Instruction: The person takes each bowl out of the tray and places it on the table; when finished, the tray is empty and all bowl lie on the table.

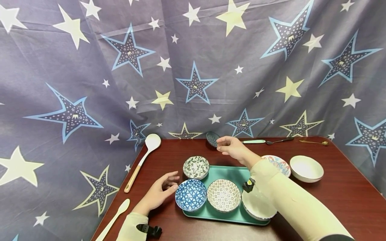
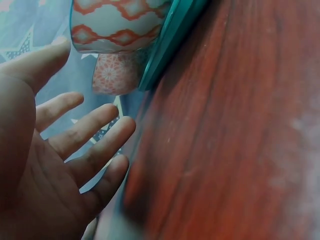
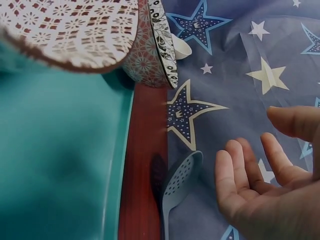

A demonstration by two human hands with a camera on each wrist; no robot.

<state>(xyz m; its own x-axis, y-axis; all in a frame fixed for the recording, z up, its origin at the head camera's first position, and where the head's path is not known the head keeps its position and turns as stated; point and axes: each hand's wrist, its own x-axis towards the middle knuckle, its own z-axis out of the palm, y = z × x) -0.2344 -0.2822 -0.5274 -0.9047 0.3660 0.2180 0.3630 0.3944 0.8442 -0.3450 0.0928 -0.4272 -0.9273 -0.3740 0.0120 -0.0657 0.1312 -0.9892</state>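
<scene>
My left hand [image 1: 159,194] is held with relaxed fingers just left of a bowl with blue triangles [image 1: 191,195]. In the left wrist view its palm and spread fingers are bare, beside an orange-patterned bowl side [image 2: 117,25]. My right hand [image 1: 233,147] reaches over the back of the table, fingers loosely bent and holding nothing. Close by it lies a grey slotted spoon [image 1: 212,139], seen also in the right wrist view. A teal tray [image 1: 226,218] bears the blue bowl, a grey-patterned bowl [image 1: 224,195] and a cream bowl [image 1: 257,205], partly hidden by my right arm.
A leaf-patterned bowl [image 1: 196,167] stands at the tray's back left corner. Right of my forearm are a floral bowl [image 1: 277,164] and a white bowl [image 1: 306,169]. A white ladle [image 1: 153,142] and cream spoon [image 1: 123,206] lie left; a black spoon [image 1: 278,141] and gold spoon [image 1: 313,142] lie behind.
</scene>
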